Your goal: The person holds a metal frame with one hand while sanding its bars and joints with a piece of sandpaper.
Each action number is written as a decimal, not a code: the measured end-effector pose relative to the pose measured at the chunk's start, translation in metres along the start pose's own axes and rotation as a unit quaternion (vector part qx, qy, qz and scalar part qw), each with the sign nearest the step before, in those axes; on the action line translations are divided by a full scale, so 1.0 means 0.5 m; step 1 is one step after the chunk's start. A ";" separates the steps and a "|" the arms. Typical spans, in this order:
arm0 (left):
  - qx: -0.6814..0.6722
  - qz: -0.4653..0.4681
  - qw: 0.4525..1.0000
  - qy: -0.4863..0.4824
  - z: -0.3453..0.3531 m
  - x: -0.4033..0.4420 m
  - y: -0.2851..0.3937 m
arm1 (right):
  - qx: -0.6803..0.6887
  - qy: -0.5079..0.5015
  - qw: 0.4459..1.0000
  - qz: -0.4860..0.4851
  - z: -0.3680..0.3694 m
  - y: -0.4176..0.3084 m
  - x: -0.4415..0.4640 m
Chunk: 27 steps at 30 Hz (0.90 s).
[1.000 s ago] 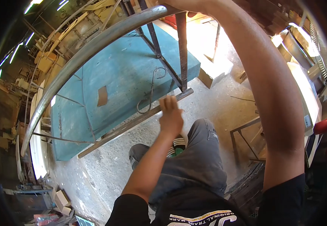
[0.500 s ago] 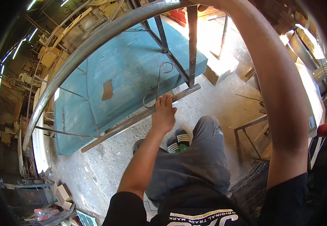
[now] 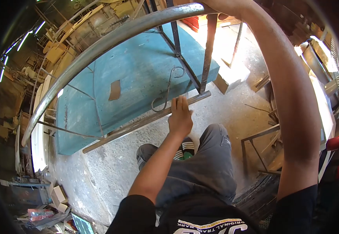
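Note:
A metal frame has a thick curved pipe [image 3: 95, 45] arching across the top and a straight lower bar [image 3: 138, 124] with thin rods and flat strips between them. My left hand [image 3: 181, 119] is closed over the lower bar, its fingers reaching across to the far side, right of an S-shaped scroll [image 3: 168, 89]. At the top edge, my right hand [image 3: 221, 7] is wrapped round the right end of the curved pipe; part of it is cut off by the view. Behind the frame lies a large blue slab-like surface [image 3: 134, 70] with a brown patch [image 3: 115, 90].
My legs [image 3: 212, 156] are on the near side of the lower bar, above a rough concrete floor [image 3: 99, 179]. A dark angled metal stand [image 3: 259, 136] is at the right. Cardboard [image 3: 58, 195] and scraps lie at the lower left. Workshop clutter [image 3: 87, 27] lines the back.
My left hand has slid right along the lower bar, away from the scroll. The frame appears slightly shifted right as the view moves; my right hand stays on the curved pipe.

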<state>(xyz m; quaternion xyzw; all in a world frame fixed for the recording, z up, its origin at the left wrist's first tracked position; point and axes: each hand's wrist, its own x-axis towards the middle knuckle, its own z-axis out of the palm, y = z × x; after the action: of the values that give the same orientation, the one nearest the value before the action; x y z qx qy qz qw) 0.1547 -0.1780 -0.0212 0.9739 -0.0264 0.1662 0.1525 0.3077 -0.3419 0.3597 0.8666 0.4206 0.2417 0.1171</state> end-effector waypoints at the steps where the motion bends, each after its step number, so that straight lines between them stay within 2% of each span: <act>1: -0.019 0.036 0.999 -0.025 -0.024 -0.017 0.009 | -0.002 0.000 1.000 -0.001 0.011 0.008 0.004; 2: -0.037 0.071 0.996 -0.048 -0.042 -0.027 0.010 | -0.012 0.021 0.999 -0.022 0.029 0.019 0.010; 4: -0.022 0.072 0.996 -0.049 -0.070 -0.029 -0.047 | -0.023 0.045 0.998 -0.039 0.024 0.020 0.016; 6: -0.009 0.073 0.995 -0.062 -0.096 -0.058 -0.073 | -0.026 -0.017 1.000 0.003 -0.004 0.000 0.008; 8: 0.021 0.077 0.991 -0.104 -0.127 -0.081 -0.059 | -0.009 -0.021 1.000 -0.021 -0.018 -0.004 -0.003; 10: 0.041 0.080 0.992 -0.093 -0.108 -0.093 -0.079 | 0.024 0.028 0.998 0.057 0.002 -0.012 0.000; 12: 0.063 0.078 0.990 -0.095 -0.091 -0.099 -0.076 | 0.029 -0.010 0.999 0.040 -0.018 -0.009 -0.005; 14: -0.043 0.053 0.996 -0.052 -0.063 -0.038 -0.014 | 0.055 -0.044 0.997 -0.018 -0.054 -0.010 -0.015; 15: -0.042 0.053 0.996 -0.056 -0.056 -0.021 -0.007 | 0.019 -0.042 0.999 -0.003 -0.017 0.010 0.011; 18: -0.076 0.078 0.992 -0.056 -0.062 -0.004 0.007 | 0.050 0.002 0.999 0.009 -0.019 0.010 -0.010; 20: -0.090 0.039 0.990 -0.105 -0.123 -0.042 -0.034 | 0.020 0.011 0.999 0.028 0.019 0.033 0.013; 22: -0.002 -0.007 0.999 -0.046 -0.105 -0.118 -0.129 | -0.005 0.014 0.999 0.050 0.020 0.028 0.018; 23: -0.004 0.000 0.999 -0.051 -0.097 -0.117 -0.131 | 0.003 -0.030 0.997 0.067 -0.011 0.008 0.008; 24: 0.003 0.012 1.000 -0.014 -0.097 -0.125 -0.126 | 0.013 -0.076 0.994 0.078 -0.025 -0.009 0.003; 25: 0.012 0.016 0.999 0.027 -0.098 -0.137 -0.122 | 0.014 -0.078 0.994 0.072 -0.019 -0.013 0.007; 27: -0.098 0.012 0.994 -0.046 -0.067 -0.082 -0.075 | 0.079 -0.009 0.989 0.127 0.000 0.000 0.021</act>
<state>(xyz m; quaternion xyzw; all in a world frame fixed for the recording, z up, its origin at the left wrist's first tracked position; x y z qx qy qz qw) 0.1094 -0.1319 -0.0153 0.9604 -0.0610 0.1195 0.2440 0.3131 -0.3333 0.3631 0.9218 0.3233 0.2129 0.0205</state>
